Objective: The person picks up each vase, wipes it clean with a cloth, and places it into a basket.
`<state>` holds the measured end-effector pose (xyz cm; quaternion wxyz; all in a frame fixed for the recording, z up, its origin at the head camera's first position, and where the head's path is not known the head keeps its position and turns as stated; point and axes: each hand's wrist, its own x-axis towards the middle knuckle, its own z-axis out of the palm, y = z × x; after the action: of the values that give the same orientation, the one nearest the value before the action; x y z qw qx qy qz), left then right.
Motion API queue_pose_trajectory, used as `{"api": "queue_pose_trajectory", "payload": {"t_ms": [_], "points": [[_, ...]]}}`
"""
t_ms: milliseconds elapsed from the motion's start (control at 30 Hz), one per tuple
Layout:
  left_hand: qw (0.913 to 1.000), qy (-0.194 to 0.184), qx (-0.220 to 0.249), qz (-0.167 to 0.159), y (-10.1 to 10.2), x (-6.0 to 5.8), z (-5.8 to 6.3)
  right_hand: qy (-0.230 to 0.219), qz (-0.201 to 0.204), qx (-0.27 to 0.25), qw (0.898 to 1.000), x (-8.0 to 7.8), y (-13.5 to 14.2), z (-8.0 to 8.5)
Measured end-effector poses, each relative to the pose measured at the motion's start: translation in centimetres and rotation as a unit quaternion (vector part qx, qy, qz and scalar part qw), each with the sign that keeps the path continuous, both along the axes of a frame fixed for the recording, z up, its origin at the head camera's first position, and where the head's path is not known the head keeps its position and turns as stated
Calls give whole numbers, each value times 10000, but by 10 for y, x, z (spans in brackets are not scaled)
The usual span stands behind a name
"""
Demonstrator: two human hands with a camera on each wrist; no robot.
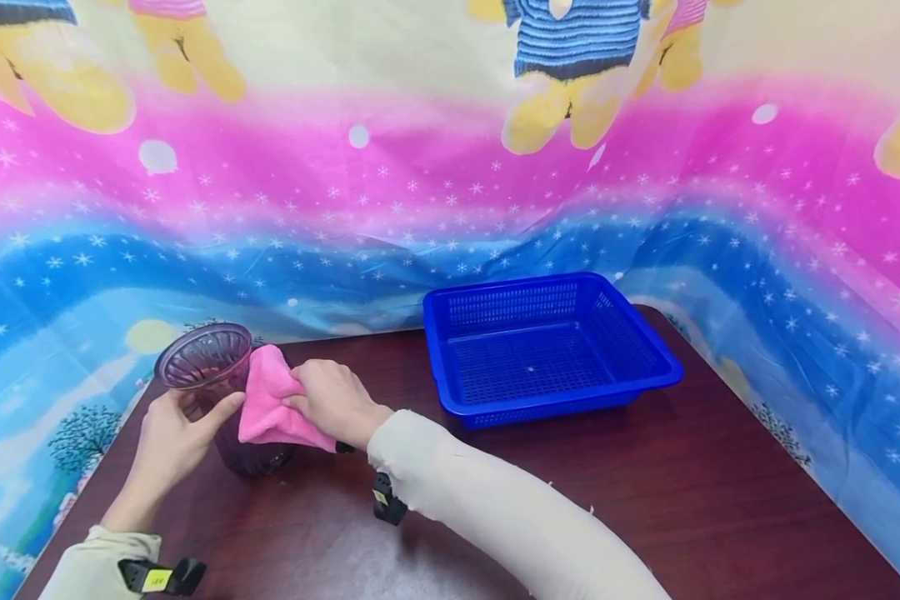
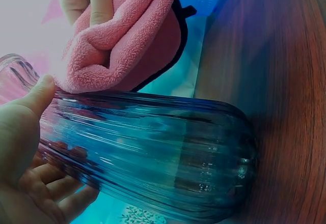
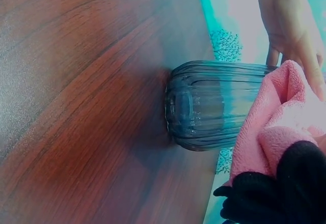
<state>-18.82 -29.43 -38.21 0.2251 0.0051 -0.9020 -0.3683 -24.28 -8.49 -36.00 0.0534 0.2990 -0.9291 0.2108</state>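
A ribbed, purplish see-through glass vase [image 1: 251, 457] has its base down on the table at the left. My left hand [image 1: 168, 442] grips it just below the flared rim, thumb on the near side and fingers round the back, as the left wrist view shows. My right hand [image 1: 337, 398] pinches a bunched pink cloth [image 1: 268, 412] against the vase's right side, near the upper part. In the left wrist view the cloth [image 2: 117, 46] shows folds and a black edge. The lower body of the vase [image 3: 204, 107] is uncovered in the right wrist view.
A blue plastic basket [image 1: 547, 408] with mesh walls stands at the back right of the dark wood table [image 1: 690, 492]. Behind the table hangs a patterned curtain [image 1: 390, 192] in pink and blue. Each wrist wears a black strap mount [image 1: 387, 500].
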Motion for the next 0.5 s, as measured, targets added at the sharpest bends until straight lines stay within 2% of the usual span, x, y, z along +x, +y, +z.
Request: {"api": "queue_pose_trajectory", "payload": {"t_ms": [300,500], "points": [[10000,48,-7,8,-1,-1,-1,-92,-51,-83,9999,2,-3,-5],[10000,-47,20,61,-2,-1,0,-138,-77,6,9999,3,-6,-11]]}}
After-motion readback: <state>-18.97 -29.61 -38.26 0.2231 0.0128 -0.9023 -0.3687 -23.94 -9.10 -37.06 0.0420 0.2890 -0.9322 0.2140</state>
